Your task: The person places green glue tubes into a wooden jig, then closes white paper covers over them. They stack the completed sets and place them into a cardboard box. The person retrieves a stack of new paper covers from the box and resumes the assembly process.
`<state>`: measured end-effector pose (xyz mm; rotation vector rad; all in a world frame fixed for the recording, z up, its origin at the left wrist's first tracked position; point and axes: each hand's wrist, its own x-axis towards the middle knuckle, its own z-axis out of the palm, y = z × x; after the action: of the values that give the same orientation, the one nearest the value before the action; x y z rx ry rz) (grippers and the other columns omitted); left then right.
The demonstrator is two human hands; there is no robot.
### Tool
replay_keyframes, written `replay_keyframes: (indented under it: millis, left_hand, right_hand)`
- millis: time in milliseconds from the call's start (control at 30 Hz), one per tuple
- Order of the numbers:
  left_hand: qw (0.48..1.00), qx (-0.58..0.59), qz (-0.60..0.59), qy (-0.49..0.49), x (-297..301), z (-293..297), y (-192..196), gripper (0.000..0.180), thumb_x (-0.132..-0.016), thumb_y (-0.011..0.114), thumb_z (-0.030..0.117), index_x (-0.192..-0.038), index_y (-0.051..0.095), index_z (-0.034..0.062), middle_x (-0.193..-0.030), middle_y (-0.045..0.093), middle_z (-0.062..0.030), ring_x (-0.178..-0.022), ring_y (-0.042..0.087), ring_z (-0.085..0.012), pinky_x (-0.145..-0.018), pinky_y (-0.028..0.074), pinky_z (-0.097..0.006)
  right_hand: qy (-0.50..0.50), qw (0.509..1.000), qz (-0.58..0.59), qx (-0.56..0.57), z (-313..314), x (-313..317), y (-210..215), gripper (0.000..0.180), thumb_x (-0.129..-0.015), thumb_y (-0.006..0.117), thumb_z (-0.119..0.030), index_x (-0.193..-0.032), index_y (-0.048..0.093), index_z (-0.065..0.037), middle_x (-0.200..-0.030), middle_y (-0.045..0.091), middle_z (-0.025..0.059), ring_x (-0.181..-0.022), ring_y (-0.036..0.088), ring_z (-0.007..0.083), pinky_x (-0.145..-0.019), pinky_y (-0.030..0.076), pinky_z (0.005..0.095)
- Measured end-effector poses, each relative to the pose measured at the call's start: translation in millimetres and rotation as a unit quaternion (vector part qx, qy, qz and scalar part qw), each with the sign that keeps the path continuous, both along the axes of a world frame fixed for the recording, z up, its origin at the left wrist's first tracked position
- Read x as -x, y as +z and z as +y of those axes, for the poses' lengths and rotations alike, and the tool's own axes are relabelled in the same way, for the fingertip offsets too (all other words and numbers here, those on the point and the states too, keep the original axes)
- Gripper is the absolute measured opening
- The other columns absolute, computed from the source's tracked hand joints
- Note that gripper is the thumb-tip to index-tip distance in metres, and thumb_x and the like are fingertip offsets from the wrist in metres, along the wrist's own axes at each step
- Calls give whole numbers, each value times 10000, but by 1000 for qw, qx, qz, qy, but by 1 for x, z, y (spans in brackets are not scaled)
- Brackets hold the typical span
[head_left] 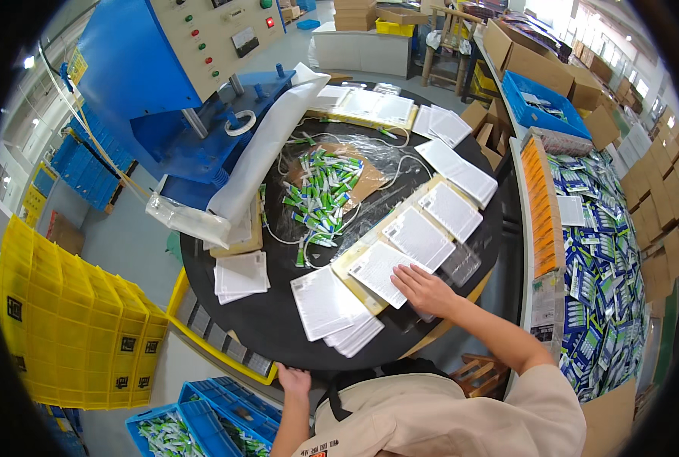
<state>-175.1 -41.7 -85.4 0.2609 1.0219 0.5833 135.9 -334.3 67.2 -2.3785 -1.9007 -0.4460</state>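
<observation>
My right hand (419, 289) lies with fingers stretched out on a white printed card (389, 270). That card sits on a pale yellow tray (347, 264) along the near right of a round black table (278, 324), with two more cards further up the tray. Close to the table's near left rim is my left hand (294, 378), beside the corner of a yellow crate (267, 373); its fingers are partly hidden. Loose white cards (320, 301) lie fanned left of the right hand. Mid-table is a pile of small green, white and blue tubes (320, 190).
A blue machine (149, 99) with a button panel overhangs the table's far left. Yellow crates (80, 320) stand at the left, and blue bins (195, 419) of tubes below. On the right, a long bin holds many blue-green packs (591, 282). Cardboard boxes (522, 57) stand behind.
</observation>
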Motion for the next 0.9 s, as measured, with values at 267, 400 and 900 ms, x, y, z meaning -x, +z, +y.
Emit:
replay_keyframes:
  millis: [267, 400, 900]
  left_hand:
    - [1000, -21, -3, -2, -11, 206, 0, 670, -1097, 231, 525, -1512, 432, 39, -1529, 485, -168, -1395, 468, -384, -1191, 353, -537]
    - [995, -46, 89, -24, -23, 239, 15, 649, -1096, 273, 516, -1498, 453, 40, -1518, 500, -163, -1380, 486, -378, -1181, 366, -538]
    - [965, -134, 223, -25, -10, 179, 6, 527, -1106, 402, 398, -1404, 520, -20, -1376, 591, -183, -1206, 595, -350, -1035, 482, -477]
  right_hand:
    - [-66, 995, -35, 69, 22, 30, -5, 519, -943, 527, -171, -1446, 514, -42, -1512, 494, 185, -1417, 472, 316, -1135, 389, 497]
    - [-44, 997, -50, 31, 45, 32, -17, 519, -957, 515, -164, -1452, 508, -9, -1502, 499, 218, -1374, 516, 338, -1089, 448, 517]
    - [-146, 987, -69, 15, -41, 12, -31, 480, -953, 509, -191, -1392, 552, -2, -1487, 513, 213, -1371, 508, 367, -1068, 447, 526]
